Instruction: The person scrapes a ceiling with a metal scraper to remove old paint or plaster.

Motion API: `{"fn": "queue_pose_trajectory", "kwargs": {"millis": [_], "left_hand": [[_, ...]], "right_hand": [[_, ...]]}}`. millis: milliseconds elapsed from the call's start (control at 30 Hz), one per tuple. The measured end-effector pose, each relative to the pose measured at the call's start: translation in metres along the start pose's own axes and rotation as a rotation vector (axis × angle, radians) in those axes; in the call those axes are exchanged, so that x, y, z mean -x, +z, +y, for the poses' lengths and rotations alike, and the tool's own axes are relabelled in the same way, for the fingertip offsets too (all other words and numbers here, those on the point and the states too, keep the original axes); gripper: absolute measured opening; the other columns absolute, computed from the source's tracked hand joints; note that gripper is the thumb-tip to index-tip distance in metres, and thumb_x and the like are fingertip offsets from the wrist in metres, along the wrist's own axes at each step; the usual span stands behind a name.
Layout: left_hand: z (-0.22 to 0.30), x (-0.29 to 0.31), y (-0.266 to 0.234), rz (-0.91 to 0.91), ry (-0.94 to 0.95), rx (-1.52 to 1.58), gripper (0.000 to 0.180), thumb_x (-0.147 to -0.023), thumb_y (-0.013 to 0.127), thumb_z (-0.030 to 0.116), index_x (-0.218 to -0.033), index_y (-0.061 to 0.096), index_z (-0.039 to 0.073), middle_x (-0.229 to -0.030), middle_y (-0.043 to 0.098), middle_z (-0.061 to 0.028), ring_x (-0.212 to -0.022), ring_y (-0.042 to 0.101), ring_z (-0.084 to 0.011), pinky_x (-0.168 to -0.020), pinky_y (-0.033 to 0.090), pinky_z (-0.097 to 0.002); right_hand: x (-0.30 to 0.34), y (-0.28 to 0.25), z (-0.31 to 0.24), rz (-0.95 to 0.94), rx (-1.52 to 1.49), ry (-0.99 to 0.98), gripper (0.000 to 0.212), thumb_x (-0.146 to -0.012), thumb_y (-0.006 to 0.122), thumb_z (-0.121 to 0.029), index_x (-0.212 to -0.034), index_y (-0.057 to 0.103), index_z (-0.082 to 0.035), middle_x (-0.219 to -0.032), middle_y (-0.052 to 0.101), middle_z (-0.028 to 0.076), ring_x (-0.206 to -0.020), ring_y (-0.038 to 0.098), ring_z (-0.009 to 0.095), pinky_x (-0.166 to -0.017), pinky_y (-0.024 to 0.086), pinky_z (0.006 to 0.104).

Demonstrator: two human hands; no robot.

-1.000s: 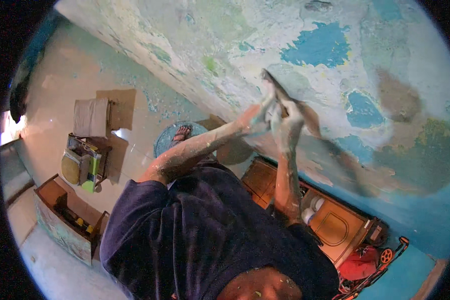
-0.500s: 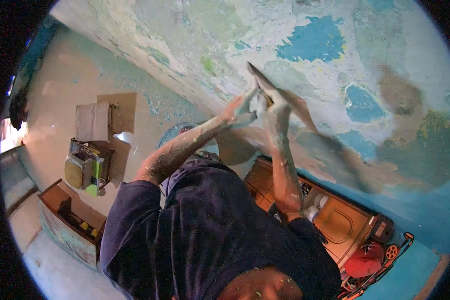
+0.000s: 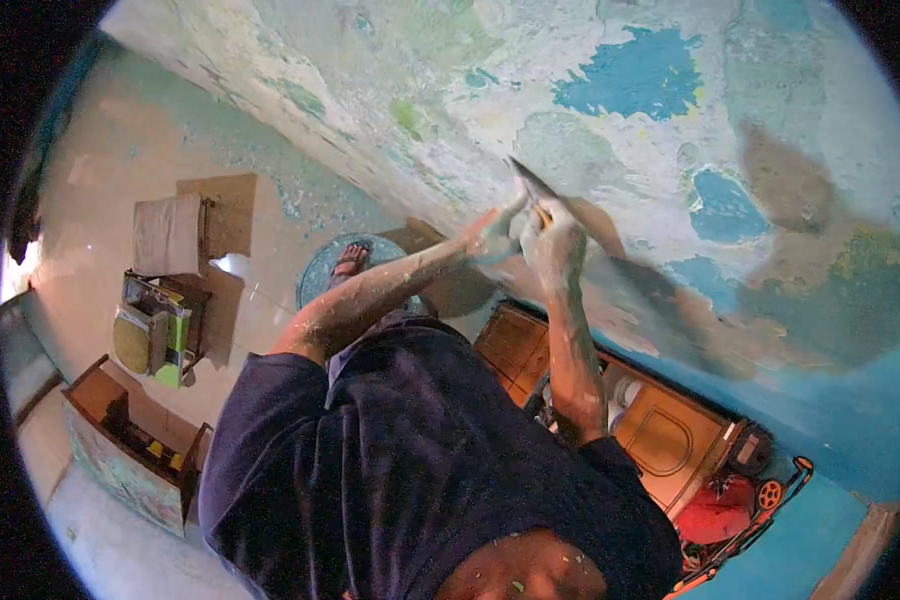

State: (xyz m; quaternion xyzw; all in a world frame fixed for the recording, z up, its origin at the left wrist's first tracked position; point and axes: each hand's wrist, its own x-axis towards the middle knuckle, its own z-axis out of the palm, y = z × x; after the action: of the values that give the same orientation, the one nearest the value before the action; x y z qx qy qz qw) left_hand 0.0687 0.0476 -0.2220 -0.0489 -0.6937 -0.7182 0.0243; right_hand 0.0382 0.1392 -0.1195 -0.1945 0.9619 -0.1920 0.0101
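Observation:
A scraper (image 3: 532, 181) with a broad thin blade rests its edge against the peeling wall (image 3: 450, 160). My right hand (image 3: 556, 238) is closed round its handle, a bit of which shows orange-yellow between the fingers. From the other side my left hand (image 3: 500, 228) presses its fingers against the blade near the handle, so both hands grip the one tool. Both hands and forearms are dusted with pale powder. Around the blade the wall shows white and pale green patches, and a bare blue patch (image 3: 630, 75) lies farther up to the right.
My sandalled foot (image 3: 350, 260) stands on a round blue platform (image 3: 315, 272) amid paint flakes on the floor. Below right are a wooden cabinet (image 3: 670, 440), a red bag (image 3: 718, 510) and an orange-wheeled frame (image 3: 770, 494). Leftward stand a cloth-covered chair (image 3: 166, 235) and an open wooden drawer unit (image 3: 120, 455).
Both hands and the scraper have moved slightly down and to the right along the wall. My body has shifted a little, and more of my foot on the round platform shows.

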Motion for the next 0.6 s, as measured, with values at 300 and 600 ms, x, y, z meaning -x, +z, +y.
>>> {"fn": "queue_pose_trajectory", "kwargs": {"millis": [300, 600], "left_hand": [[0.02, 0.006, -0.001, -0.019, -0.013, 0.105, 0.096, -0.074, 0.067, 0.006, -0.139, -0.004, -0.004, -0.122, 0.05, -0.0139, -0.11, 0.046, -0.0169, -0.092, 0.038, -0.0292], [-0.015, -0.003, -0.006, -0.022, -0.044, -0.029, 0.086, -0.075, 0.061, 0.002, -0.141, 0.006, 0.002, -0.129, 0.045, -0.0203, -0.119, 0.042, -0.0227, -0.096, 0.036, -0.0334]], "right_hand": [[0.013, 0.001, 0.003, 0.1, -0.016, -0.052, 0.015, -0.079, 0.057, -0.014, -0.088, 0.058, -0.003, -0.077, 0.062, 0.02, -0.074, 0.062, 0.037, -0.063, 0.047, 0.0412], [-0.003, 0.019, 0.004, 0.018, -0.028, -0.023, 0.015, -0.078, 0.056, -0.017, -0.079, 0.059, -0.002, -0.074, 0.061, 0.021, -0.071, 0.06, 0.039, -0.062, 0.046, 0.0414]]}}
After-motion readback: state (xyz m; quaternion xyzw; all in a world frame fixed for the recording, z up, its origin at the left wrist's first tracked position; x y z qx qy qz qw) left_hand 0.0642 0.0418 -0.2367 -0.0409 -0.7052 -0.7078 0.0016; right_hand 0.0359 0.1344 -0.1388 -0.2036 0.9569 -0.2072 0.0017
